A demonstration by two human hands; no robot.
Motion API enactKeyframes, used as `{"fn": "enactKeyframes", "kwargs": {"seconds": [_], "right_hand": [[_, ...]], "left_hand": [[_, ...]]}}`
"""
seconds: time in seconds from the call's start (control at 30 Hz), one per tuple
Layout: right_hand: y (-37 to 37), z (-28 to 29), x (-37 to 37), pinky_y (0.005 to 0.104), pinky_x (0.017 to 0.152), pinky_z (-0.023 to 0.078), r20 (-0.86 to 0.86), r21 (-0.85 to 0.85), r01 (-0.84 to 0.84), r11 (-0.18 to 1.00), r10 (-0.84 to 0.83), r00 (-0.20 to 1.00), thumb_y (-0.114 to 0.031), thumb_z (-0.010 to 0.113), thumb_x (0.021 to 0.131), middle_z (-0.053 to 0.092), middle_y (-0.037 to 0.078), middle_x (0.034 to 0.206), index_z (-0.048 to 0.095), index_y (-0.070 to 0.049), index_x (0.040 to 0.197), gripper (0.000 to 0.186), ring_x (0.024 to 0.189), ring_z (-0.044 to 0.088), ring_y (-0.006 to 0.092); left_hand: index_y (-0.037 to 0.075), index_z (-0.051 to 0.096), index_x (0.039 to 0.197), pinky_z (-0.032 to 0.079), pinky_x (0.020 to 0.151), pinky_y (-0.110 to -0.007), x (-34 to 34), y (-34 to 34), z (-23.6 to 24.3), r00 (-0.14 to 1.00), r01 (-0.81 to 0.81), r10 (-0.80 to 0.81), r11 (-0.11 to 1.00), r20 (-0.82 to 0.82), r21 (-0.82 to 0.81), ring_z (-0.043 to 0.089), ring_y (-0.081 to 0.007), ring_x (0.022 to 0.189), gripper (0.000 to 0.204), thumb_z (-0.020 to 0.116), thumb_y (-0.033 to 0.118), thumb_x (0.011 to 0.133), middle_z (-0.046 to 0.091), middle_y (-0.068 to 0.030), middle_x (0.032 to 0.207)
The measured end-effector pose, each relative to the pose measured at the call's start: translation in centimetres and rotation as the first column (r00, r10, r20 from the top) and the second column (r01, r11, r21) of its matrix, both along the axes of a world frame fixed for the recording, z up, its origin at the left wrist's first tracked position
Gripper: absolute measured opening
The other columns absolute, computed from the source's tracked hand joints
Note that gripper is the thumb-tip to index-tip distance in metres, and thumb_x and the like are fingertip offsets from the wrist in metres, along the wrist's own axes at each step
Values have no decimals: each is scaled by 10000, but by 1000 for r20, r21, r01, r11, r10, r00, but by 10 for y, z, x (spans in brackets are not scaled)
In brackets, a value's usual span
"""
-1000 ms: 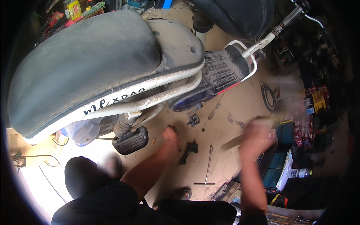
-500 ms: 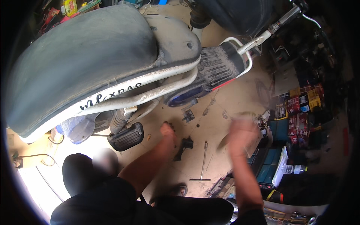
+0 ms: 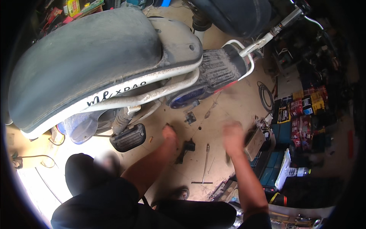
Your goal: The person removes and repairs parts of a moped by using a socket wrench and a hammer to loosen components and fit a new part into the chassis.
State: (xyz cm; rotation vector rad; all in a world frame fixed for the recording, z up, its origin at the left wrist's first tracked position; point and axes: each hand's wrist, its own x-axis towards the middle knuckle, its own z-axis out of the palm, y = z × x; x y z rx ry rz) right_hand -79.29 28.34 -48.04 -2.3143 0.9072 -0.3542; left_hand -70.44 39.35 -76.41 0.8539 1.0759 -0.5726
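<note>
My left hand (image 3: 169,133) is low over the floor, just right of the scooter's black footrest (image 3: 129,138). Its fingers are foreshortened, and what they hold, if anything, is hidden. Farther right, my right hand (image 3: 233,139) is smeared by motion, left of an open cardboard box (image 3: 254,144). A dark edge shows below it, too blurred to name. Between my forearms lie a black pistol-shaped tool (image 3: 185,151) and a metal T-handle wrench (image 3: 206,164). A small dark square part (image 3: 190,117) sits beyond my left hand.
A dusty scooter (image 3: 95,57) with a long grey seat and white frame fills the upper left. Stacked red and yellow boxes (image 3: 305,114) stand at right, near a clear bottle (image 3: 299,172). A coiled black cable (image 3: 265,97) lies on the floor.
My right hand has moved left, away from the cardboard box, uncovering more of it and the coiled cable. My left hand stays nearly in place.
</note>
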Motion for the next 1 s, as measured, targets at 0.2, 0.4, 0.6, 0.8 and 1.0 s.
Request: {"fn": "enactKeyframes", "kwargs": {"seconds": [0.2, 0.4, 0.6, 0.8, 1.0], "right_hand": [[-8, 62, -12, 274, 484, 369, 52, -29, -8, 1000, 9, 999, -267, 583, 1013, 534, 20, 604, 634, -20, 893, 280, 517, 501, 106], [-1, 19, 11, 253, 466, 367, 703, 20, 29, 999, -35, 710, -325, 495, 1044, 520, -15, 646, 566, -84, 825, 334, 550, 498, 80], [-22, -66, -69, 431, 707, 500, -442, -106, -368, 924, 288, 850, -276, 573, 990, 644, 231, 791, 622, 20, 886, 318, 729, 605, 389], [22, 95, 4, 240, 427, 350, 445, 15, -151, 988, 129, 886, -344, 484, 1068, 421, -35, 595, 548, -79, 841, 354, 498, 399, 51], [-22, -60, -18, 354, 512, 410, 29, -292, -197, 936, 215, 976, -345, 616, 970, 537, 50, 632, 639, -32, 923, 317, 533, 474, 199]], "left_hand": [[133, 613, 940, 356, 546, -312, 16, 13, -52, 993, -79, 84, 995, 87, -54, 471, -152, 597, 242, 458, 318, 959, 577, -16, 793], [130, 615, 1014, 390, 642, -336, 13, 12, -48, 999, -18, 22, 996, 48, -82, 517, -174, 722, 262, 466, 340, 965, 606, -28, 875], [90, 638, 1023, 441, 792, -362, 7, 4, -6, 998, 37, -33, 996, 52, -79, 561, -210, 925, 340, 470, 380, 967, 616, -57, 973], [89, 633, 997, 394, 581, -352, 22, 36, -81, 986, -139, 138, 990, 91, 2, 510, -184, 643, 263, 498, 311, 955, 597, -53, 804], [164, 606, 1089, 420, 668, -353, -2, 4, -37, 996, 74, -71, 994, 51, -78, 579, -185, 775, 212, 489, 289, 962, 650, -28, 937]]}}
